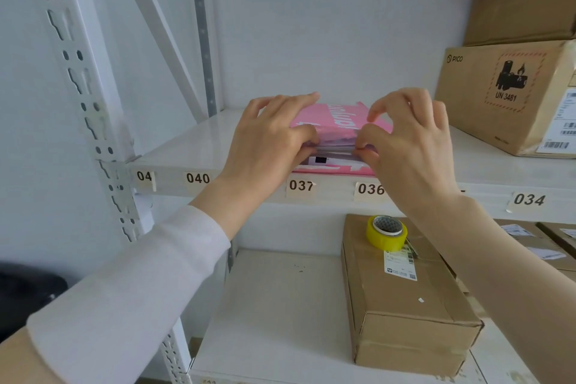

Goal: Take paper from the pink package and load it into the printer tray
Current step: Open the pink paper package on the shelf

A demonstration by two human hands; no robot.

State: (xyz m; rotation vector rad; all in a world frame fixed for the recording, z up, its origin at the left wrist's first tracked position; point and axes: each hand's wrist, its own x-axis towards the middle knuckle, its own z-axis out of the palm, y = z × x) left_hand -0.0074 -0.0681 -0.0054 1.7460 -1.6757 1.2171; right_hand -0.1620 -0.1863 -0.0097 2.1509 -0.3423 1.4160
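Pink package [335, 120]: front edge of shelf [187, 146], open end forward. Left hand [268, 137] and right hand [411, 140] pinch the paper [336, 151] inside (extraction step); next, slide sheets out squarely.

plain white wall [327, 25], white metal shelving [187, 146] fitted with numbered labels [198, 178], cardboard boxes [405, 305] stacked on shelves

Storeroom: white slotted-steel shelving [199, 146], numbered bin labels [300, 186], stacked shipping cartons [505, 97].
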